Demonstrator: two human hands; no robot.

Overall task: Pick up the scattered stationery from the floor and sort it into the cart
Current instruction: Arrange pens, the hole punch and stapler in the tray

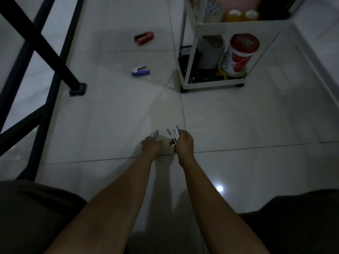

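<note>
1. Right hand (184, 142) grips a fan of pens (174, 134); left hand (152, 143) pinches a silver pen (156, 135) at the floor.
2. Two staplers, blue stapler (140, 70) and red stapler (143, 37), lie beyond, left of the cart (212, 83).
3. Risk: the overfull right-hand bundle could slip loose.

pens (174, 135) in hand, staplers (140, 70) on floor

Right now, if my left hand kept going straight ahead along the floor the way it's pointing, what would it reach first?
Probably the blue stapler: the left hand, holding a pen, points up-frame over bare tile. The red stapler lies beyond. Depth is uncertain.
</note>
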